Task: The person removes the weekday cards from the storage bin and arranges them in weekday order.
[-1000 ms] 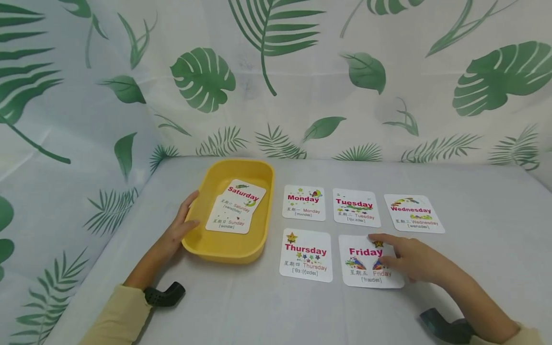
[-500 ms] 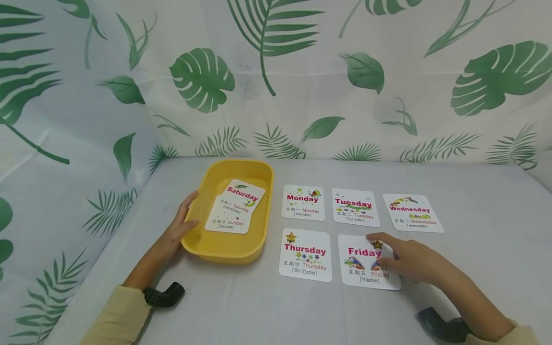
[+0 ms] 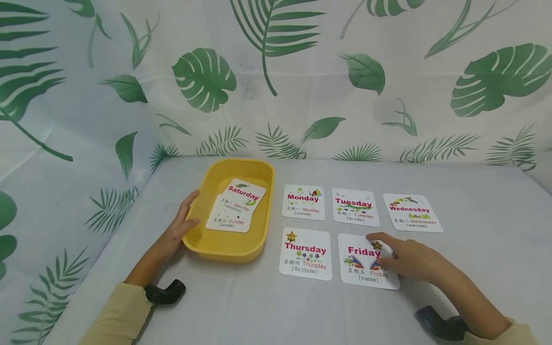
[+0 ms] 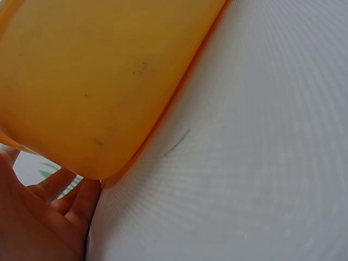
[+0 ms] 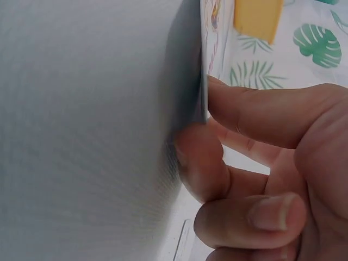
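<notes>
My left hand [image 3: 174, 230] holds the left side of a yellow plastic basin [image 3: 200, 247], its thumb over the rim. In the left wrist view, the fingers reach round the basin's lower wall [image 4: 81, 119]. Inside lie two overlapping word cards, the Saturday card [image 3: 243, 194] over the Sunday card [image 3: 228, 223]. My right hand [image 3: 416, 258] grips the right side of the Friday card [image 3: 360, 263]. In the right wrist view, the thumb [image 5: 255, 111] presses on the card's face and a curled fingertip sits at its edge. The hand hides part of the card's right side.
The Monday card [image 3: 304, 203], Tuesday card [image 3: 355, 211] and Wednesday card [image 3: 411, 215] form the far row. The Thursday card [image 3: 305, 261] lies left of Friday in the near row. A leaf-patterned cloth [image 3: 293, 105] hangs behind the white tabletop [image 3: 276, 311].
The Friday card's right side has shifted slightly leftward and the card has turned a little, the right hand moving slightly left with it. The left hand and basin look unchanged.
</notes>
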{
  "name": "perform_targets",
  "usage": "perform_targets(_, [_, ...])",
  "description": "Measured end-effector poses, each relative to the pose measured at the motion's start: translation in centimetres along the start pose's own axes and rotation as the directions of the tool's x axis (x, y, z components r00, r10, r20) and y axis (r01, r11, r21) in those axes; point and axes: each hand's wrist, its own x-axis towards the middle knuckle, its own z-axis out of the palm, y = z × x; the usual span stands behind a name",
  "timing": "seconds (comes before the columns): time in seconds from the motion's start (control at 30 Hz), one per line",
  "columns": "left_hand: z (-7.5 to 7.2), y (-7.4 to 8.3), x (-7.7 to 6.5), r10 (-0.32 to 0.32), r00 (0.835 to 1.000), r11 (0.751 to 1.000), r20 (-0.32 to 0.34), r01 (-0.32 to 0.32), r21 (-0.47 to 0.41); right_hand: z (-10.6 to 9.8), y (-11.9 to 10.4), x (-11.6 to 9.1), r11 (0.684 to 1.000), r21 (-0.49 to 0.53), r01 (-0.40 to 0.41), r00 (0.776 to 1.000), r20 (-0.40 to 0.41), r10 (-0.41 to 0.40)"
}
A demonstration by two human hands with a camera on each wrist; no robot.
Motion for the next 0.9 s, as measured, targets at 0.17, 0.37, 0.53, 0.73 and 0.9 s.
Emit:
perform_targets(0.17, [-0.3,0.3,0.5,0.013,1.0,1.0,0.013,-0.013,-0.021,-0.2,0.0,0.3,1.0,-0.019,0.022,0.999,-0.028,-0.023])
perform_targets(0.37, [-0.2,0.3,0.5,0.004,1.0,1.0,0.006,-0.004,-0.013,-1.7,-2.3,1.1,0.996,-0.019,0.083,0.993,-0.083,-0.085])
perform_targets(0.53, [-0.5,0.2,0.5,0.009,1.0,1.0,-0.006,-0.009,-0.021,-4.1,-7.6,3.2,0.975,0.022,0.221,0.962,-0.171,-0.214])
perform_targets(0.73, [-0.4,-0.1,0.4,0.024,1.0,0.999,-0.007,-0.024,-0.025,-6.1,-14.1,8.0,0.948,0.063,0.311,0.941,-0.16,-0.298])
perform_targets(0.9, [0.0,-0.4,0.2,0.018,1.0,0.999,-0.002,-0.018,-0.043,-5.8,-18.5,12.0,0.947,0.087,0.31,0.947,-0.114,-0.3])
